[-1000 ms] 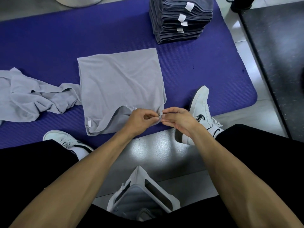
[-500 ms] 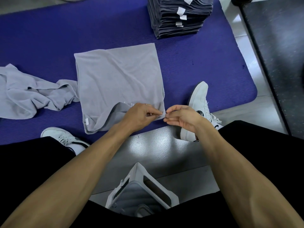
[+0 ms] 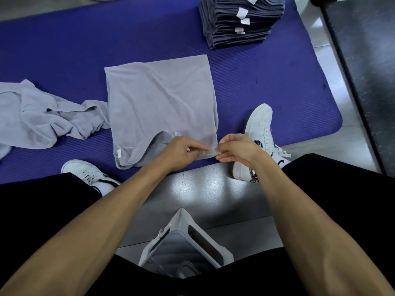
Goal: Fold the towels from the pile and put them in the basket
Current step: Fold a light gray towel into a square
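Progress: one light grey towel (image 3: 162,103) lay partly folded on the purple mat (image 3: 64,50), near the mat's near edge; judged from this, the fold was unfinished and nothing had yet gone to the basket.
Basket: the white basket (image 3: 222,256) stood on the grey floor between the person's legs, off the mat; whether it held any towels could not be told.
Left to do: a crumpled pile of light grey towels (image 3: 42,118) waited at the mat's left edge, just beside the flat towel.
Other stack: a neat stack of dark grey folded cloths (image 3: 241,22) sat at the mat's far right corner; its part in the task was unclear.
Left hand: the left hand (image 3: 181,150) had its fingers curled together, pinching the towel's near right corner.
Right hand: the right hand (image 3: 237,149) pinched the same corner from the other side, fingers closed on the cloth edge, almost touching the left.
Towel's near left corner: rumpled and lifted, not squared.
Likely next: aligning the corner layers before folding over.
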`<action>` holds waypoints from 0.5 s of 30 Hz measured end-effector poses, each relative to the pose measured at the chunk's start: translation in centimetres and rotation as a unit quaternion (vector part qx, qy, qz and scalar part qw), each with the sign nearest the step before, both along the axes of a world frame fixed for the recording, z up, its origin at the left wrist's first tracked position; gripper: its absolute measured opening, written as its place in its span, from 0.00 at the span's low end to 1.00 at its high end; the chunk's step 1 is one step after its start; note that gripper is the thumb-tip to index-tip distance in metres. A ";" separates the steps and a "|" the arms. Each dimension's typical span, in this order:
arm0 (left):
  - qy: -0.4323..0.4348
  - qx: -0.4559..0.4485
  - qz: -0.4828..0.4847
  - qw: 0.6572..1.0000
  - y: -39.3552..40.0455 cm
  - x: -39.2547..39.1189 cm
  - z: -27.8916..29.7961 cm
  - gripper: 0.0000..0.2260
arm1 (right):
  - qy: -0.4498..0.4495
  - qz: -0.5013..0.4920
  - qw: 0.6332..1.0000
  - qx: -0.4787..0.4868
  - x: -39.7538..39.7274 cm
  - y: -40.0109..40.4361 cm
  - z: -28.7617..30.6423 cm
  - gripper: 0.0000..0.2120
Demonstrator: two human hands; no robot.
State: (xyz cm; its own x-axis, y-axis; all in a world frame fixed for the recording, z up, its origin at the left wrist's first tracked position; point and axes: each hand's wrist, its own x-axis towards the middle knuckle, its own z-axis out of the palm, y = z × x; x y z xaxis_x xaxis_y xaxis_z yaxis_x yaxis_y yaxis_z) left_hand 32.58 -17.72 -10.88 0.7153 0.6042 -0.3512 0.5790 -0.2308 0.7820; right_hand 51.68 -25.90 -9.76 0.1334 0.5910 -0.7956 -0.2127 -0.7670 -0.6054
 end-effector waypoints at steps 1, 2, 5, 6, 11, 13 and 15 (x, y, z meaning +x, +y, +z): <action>-0.002 -0.009 0.040 0.999 0.0 -0.5 0.1 0.10 | -0.031 0.014 0.999 0.004 -0.2 0.4 0.0 0.07; -0.007 -0.011 0.080 0.997 0.1 -1.1 0.3 0.09 | -0.060 0.026 0.998 0.010 -0.5 1.0 -0.1 0.08; -0.001 -0.030 0.204 0.979 0.5 -4.0 -0.2 0.10 | -0.113 0.085 0.989 0.040 -2.4 3.0 -0.2 0.12; 0.008 -0.043 0.244 0.969 0.6 -5.1 -0.4 0.10 | -0.119 0.108 0.986 0.052 -3.4 3.8 -0.3 0.14; 0.031 -0.082 0.415 0.906 -0.5 -11.1 -1.6 0.12 | -0.170 0.184 0.966 0.063 -9.0 7.2 -2.3 0.12; 0.040 -0.093 0.483 0.870 -1.2 -13.5 -2.1 0.12 | -0.195 0.197 0.959 0.057 -10.9 7.9 -3.5 0.12; 0.063 -0.088 0.519 0.848 -1.6 -15.4 -2.7 0.09 | -0.188 0.188 0.963 0.047 -12.3 8.2 -4.3 0.12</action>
